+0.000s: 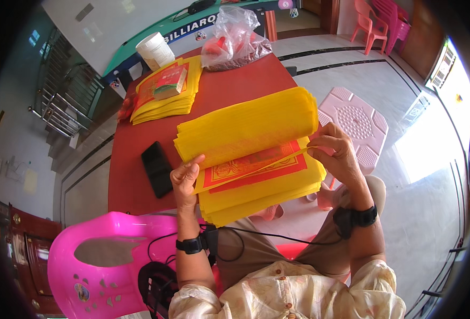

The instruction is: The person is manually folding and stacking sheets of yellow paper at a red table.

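A stack of yellow paper sheets (259,201) printed with red panels lies at the near edge of the red table, jutting over it. Its upper sheets are curled back into a thick folded bundle (247,119). My left hand (186,179) pinches the left edge of a yellow sheet with a red print (255,165), the thumb lying against the bundle. At the other end of that sheet, my right hand (334,149) grips its edge between thumb and fingers, lifting it off the sheets beneath. The bundle hides part of the red print.
On the red table (139,131) lie a black phone (156,169) and another yellow paper stack (167,105) topped by a small box (170,82). Behind stand a white tub (155,51) and a clear plastic bag (235,44). A pink stool (352,119) is at right, a pink chair (99,255) at left.
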Motion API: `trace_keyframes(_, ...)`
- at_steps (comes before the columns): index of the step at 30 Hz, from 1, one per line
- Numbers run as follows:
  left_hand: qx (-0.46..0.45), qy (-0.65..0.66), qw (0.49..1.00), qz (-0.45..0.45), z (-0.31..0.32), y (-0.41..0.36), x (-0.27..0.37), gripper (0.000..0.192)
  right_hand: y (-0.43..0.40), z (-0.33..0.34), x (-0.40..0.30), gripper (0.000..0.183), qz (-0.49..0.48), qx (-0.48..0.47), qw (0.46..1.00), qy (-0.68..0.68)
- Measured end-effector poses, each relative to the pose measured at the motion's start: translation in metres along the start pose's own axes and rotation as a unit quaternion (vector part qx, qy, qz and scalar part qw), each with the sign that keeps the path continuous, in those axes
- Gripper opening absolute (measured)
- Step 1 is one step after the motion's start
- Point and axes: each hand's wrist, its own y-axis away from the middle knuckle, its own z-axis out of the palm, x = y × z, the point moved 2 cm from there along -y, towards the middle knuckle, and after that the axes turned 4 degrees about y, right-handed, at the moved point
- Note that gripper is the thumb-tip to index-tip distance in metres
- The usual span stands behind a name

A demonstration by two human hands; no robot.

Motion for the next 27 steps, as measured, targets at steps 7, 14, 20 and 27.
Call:
trace_keyframes(7, -0.039, 0.132, 0.990, 0.023, 0.009, -0.001, 0.000, 0.066, -0.008, 0.007, 0.000, 0.015, -0.005, 0.103, 0.995, 0.009)
trace_keyframes(14, -0.075, 0.088, 0.992, 0.045, 0.009, 0.001, 0.008, 0.034, -0.017, 0.018, 0.001, 0.015, -0.026, 0.167, 0.985, 0.016)
trace_keyframes(20, 0.002, -0.016, 0.999, 0.034, 0.015, 0.000, 0.005, 0.035, -0.022, 0.024, 0.002, 0.013, -0.029, 0.215, 0.976, 0.008)
trace_keyframes(27, 0.042, -0.043, 0.992, 0.114, 0.030, -0.003, 0.017, 0.075, -0.023, 0.031, 0.004, 0.013, 0.080, 0.232, 0.969, -0.040)
